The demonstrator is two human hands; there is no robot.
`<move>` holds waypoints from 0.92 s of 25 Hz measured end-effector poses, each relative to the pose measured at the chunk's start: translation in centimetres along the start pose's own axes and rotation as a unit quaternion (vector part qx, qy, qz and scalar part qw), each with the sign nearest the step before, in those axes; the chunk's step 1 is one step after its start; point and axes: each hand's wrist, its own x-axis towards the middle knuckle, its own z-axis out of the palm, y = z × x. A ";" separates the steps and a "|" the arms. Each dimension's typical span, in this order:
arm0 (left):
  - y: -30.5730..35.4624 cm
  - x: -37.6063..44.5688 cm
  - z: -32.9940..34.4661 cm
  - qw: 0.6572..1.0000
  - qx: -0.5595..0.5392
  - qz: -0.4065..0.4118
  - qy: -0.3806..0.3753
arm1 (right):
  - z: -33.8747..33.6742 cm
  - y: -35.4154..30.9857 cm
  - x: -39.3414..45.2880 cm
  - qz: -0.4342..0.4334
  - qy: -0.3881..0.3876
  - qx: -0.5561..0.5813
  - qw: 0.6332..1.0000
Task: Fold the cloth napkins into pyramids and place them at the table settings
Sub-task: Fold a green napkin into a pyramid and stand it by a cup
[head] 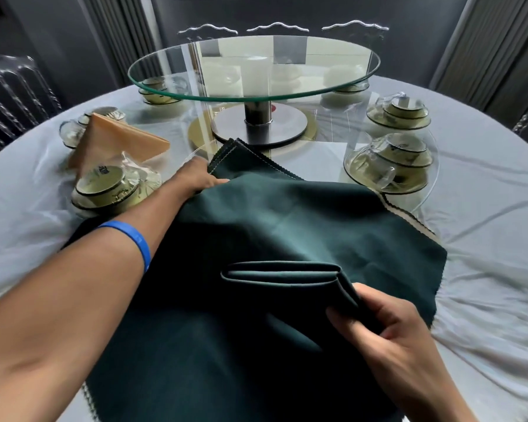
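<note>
Early fold on green napkin [287,214]: left hand [200,178] pinching far corner, right hand [387,327] gripping near fold. Next: align corners, crease.

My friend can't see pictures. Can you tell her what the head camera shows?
Two hands fold a dark green napkin on a round white-clothed table: the left hand holds its far edge, the right hand pinches a fold near the front. An orange folded napkin, stacked dishes and a glass turntable sit behind.
</note>
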 end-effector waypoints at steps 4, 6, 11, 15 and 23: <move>0.9 -2.1 -1.4 0.990 -0.140 -0.009 0.001 | -0.7 -1.0 -0.6 0.003 0.015 -0.007 1.000; 1.9 -4.2 -3.7 0.959 -0.284 0.004 0.015 | -1.6 -2.2 -0.5 0.006 0.017 0.012 1.000; 6.4 -13.2 -10.4 0.886 -0.450 0.102 -0.048 | -4.0 -9.5 0.7 -0.021 0.111 0.089 0.990; 6.5 -21.6 -13.1 0.883 -0.439 0.123 -0.113 | -6.6 -14.5 2.4 -0.053 0.180 0.075 0.979; 1.5 -30.2 -6.2 0.832 -0.483 -0.002 -0.273 | -1.0 -15.7 5.6 -0.071 0.170 0.039 0.982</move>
